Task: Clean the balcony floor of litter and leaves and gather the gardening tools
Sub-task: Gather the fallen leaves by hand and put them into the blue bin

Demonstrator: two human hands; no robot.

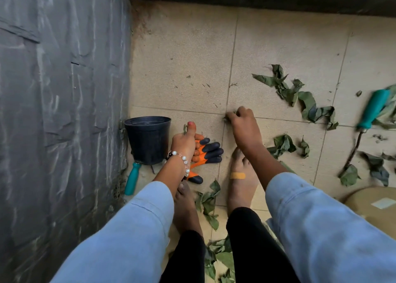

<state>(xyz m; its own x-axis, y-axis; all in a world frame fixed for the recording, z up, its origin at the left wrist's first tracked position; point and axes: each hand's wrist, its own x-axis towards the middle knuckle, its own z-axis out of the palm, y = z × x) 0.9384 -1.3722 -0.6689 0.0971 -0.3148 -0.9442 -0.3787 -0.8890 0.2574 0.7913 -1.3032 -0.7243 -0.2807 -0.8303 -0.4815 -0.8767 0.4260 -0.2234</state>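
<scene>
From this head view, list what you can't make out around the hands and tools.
- Teal-handled tool by the black pot: its working end is hidden behind the pot; only the handle shows.
- Right hand: its fingertips cover whatever it pinches; only a green scrap shows.
- Second teal tool: motion-blurred, tip buried under leaves.
- Cardboard box: cut by the frame's right edge.
- Orange gloves: partly covered by the left hand.

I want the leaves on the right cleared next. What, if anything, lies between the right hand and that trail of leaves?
Nothing visible does. The right hand is down at the tile seam, pinching a small leaf scrap, and only bare tile lies between it and the trail of leaves to its right. The teal-handled tool lies beyond the leaves.
</scene>
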